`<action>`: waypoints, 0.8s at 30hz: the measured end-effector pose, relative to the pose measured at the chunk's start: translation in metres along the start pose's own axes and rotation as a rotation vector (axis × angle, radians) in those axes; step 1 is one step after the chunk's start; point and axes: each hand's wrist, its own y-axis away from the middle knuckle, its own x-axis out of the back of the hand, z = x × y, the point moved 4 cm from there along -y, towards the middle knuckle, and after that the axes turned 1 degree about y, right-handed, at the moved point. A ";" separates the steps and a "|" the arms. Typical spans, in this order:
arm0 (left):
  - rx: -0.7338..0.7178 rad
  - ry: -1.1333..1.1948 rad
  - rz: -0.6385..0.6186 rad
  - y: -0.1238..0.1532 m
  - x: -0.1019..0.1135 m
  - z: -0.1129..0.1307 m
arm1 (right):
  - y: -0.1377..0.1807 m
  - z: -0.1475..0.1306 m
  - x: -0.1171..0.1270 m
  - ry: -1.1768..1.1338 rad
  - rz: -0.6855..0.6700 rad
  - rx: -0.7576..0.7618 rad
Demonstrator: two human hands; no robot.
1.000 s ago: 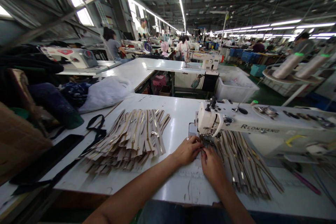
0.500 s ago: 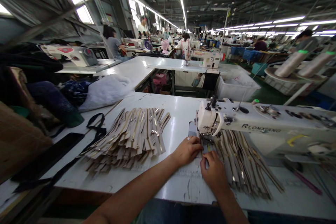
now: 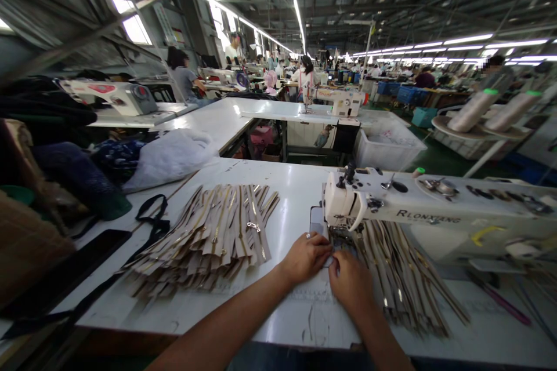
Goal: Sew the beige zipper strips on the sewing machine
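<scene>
Left hand point(image 3: 307, 258) and right hand point(image 3: 351, 279) curl close together, grips impossible to tell, sewing machine point(image 3: 391, 204) at their two o'clock, piled zippers point(image 3: 220, 235) at nine, bunched zippers point(image 3: 398, 278) at three.

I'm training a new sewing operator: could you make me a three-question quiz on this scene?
1. True or false: the left hand wears a ring.
2. The lettering on the nearest sewing machine begins with: A) S, B) R or C) T?
3. How many piles of zipper strips lie on the table?

Key: 1. True. 2. B. 3. Two: one left of the left hand, one right of the right hand.
</scene>
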 end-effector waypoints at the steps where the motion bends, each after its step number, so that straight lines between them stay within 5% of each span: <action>1: 0.002 -0.001 0.002 0.000 0.000 -0.001 | -0.002 0.000 0.000 0.004 -0.010 -0.005; 24: 0.151 -0.072 -0.003 -0.001 0.004 -0.005 | -0.003 0.003 -0.017 0.034 0.114 0.046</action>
